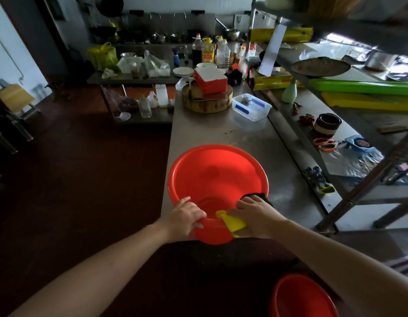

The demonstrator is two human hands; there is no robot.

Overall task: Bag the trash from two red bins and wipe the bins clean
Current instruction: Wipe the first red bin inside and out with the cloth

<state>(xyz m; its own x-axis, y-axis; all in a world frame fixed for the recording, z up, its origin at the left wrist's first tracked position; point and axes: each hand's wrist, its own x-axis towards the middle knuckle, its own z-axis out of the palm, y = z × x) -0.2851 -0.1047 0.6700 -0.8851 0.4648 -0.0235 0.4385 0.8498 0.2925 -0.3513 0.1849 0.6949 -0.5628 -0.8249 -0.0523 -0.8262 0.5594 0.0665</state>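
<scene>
A large red bin (pixel 216 172), shaped like a round basin, sits tilted on the steel table's near end, and its inside looks bare. My left hand (pixel 187 217) grips its near rim on the left. My right hand (pixel 255 216) rests on the near rim to the right, pressing a yellow cloth (pixel 233 221) against the bin, with a dark cloth (pixel 255 195) just beyond its fingers. A second red bin (pixel 301 298) stands low at the bottom right, partly cut off by the frame.
Further along the steel table (pixel 221 131) are a round chopping block (pixel 207 101) with a red-and-white box on it and a clear plastic tub (pixel 252 106). A cluttered steel rack (pixel 335 124) runs along the right. Dark floor lies to the left.
</scene>
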